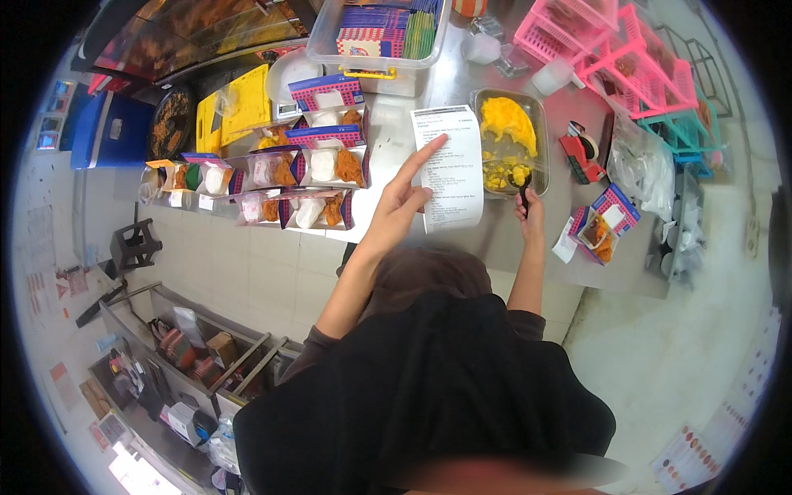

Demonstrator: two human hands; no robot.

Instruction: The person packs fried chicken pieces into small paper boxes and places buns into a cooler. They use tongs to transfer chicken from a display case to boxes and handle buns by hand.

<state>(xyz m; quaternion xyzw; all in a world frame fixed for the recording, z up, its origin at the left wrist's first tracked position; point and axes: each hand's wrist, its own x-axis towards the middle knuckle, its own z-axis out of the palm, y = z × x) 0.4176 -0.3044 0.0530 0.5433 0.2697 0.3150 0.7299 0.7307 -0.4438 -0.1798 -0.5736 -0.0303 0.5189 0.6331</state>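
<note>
My left hand [401,201] is at a long printed paper slip [455,179], index finger extended onto its upper part and thumb at its left edge; whether it grips the slip is hard to tell. In my right hand [530,213] is the handle of a black spoon [523,189], its bowl in yellow scrambled egg [497,171] inside a clear rectangular container [543,148]. A larger mass of egg [510,120] lies at the container's far end. Left of the slip stand several open cardboard meal boxes [369,139] with wrapped white rounds [323,166] and fried chicken [349,167].
A plastic bin of folded cartons [444,46] stands at the back. Pink baskets [643,68], a red tape dispenser [581,153], a plastic bag [640,167] and another open meal box [578,226] are on the right. A yellow board [247,105] and blue cooler [114,133] are at left.
</note>
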